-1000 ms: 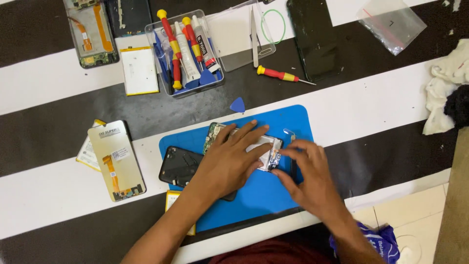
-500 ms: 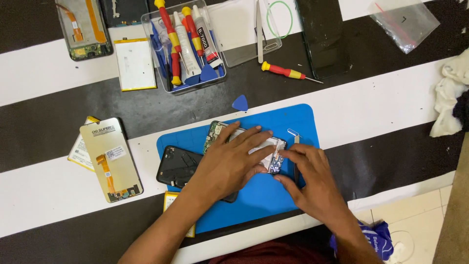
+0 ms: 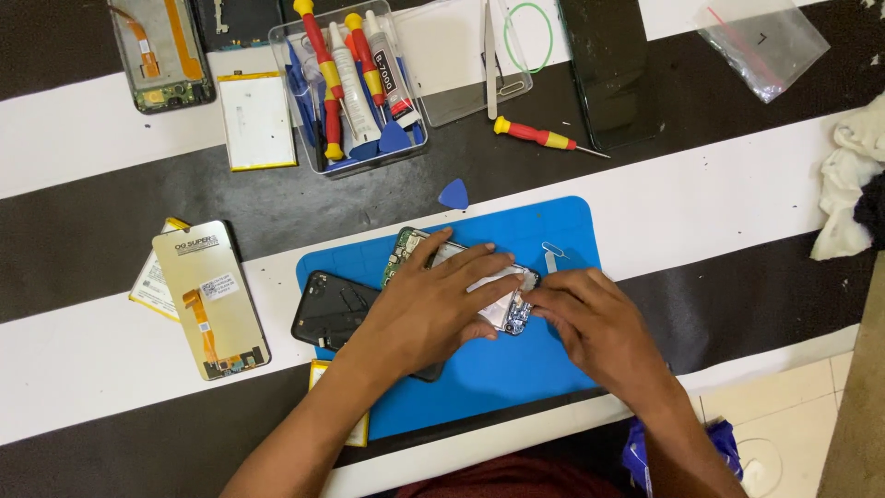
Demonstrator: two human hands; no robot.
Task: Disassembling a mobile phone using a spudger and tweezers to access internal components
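An opened phone body (image 3: 509, 304) with its green board showing lies on a blue work mat (image 3: 516, 378). My left hand (image 3: 433, 309) lies flat over it, fingers spread, pressing it down. My right hand (image 3: 599, 327) pinches the phone's right end with its fingertips. A black back cover (image 3: 332, 309) rests on the mat just left of my left hand. A small metal pin tool (image 3: 553, 254) sits on the mat above my right hand.
A replacement screen (image 3: 210, 300) lies face down at the left. At the top stand a clear box of screwdrivers and glue tubes (image 3: 350, 83), a battery (image 3: 258, 120), a phone frame (image 3: 161, 51), a loose red-and-yellow screwdriver (image 3: 544, 138), a black phone (image 3: 613, 69) and a blue pick (image 3: 454, 195). Cloth (image 3: 848, 198) lies at the right.
Both hands stay on the phone body; my right hand's fingers have shifted slightly at its right end. The view has drifted a little.
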